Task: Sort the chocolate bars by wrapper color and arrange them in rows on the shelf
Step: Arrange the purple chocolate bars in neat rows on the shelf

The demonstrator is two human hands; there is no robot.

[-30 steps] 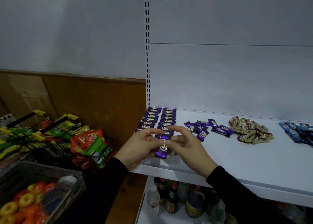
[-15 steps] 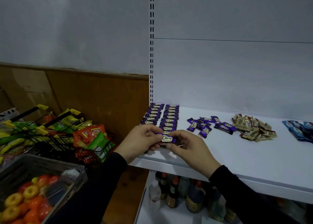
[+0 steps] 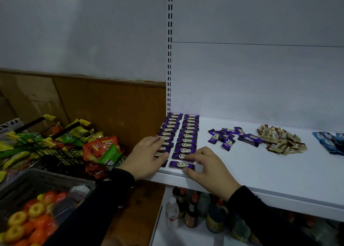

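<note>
The front purple bar (image 3: 181, 165) is pinched by the right hand (image 3: 208, 166); the flat left hand (image 3: 147, 155) covers the left row (image 3: 170, 126).

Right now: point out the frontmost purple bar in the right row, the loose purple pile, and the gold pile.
frontmost purple bar (image 3: 181, 164), head view, middle of its wrapper.
loose purple pile (image 3: 228, 136), head view, centre of the heap.
gold pile (image 3: 280, 140), head view, centre of the heap.
</note>
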